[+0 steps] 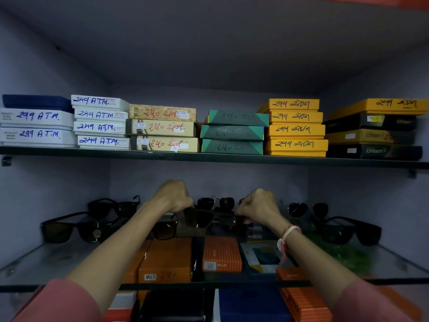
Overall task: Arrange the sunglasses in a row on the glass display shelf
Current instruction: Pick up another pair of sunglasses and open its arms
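Nearest the camera, two pink sleeves are reaching up over the front edge of the glass shelf [58, 259], and a pink-and-white thread band [286, 240] is sitting on the right wrist. Under the glass, orange boxes [221, 254] and a blue box [250, 303] are showing through from the level below.

Over the middle of the shelf, the left hand [174, 196] and the right hand [257, 206] are both curling closed around the ends of one dark pair of sunglasses [204, 218], each pinching it near a hinge, with the pair held level between them above the glass. Whether it is touching the glass cannot be told.

Other sunglasses are sitting on the shelf: a big dark pair [69, 230] near the left edge, another [113, 206] behind it toward the back left corner, a pair [214, 202] at the back middle just beyond the hands, a round-lensed pair [307, 209] at the back right, and a chunky black pair [348, 230] near the right edge.

Farther up, the upper shelf [209, 157] is carrying stacks of flat boxes along its length: white ones [37, 125] with blue handwriting at the left, cream ones [162, 127], green ones [233, 132], yellow ones [296, 130], and black-and-yellow ones [371, 133] at the right end.
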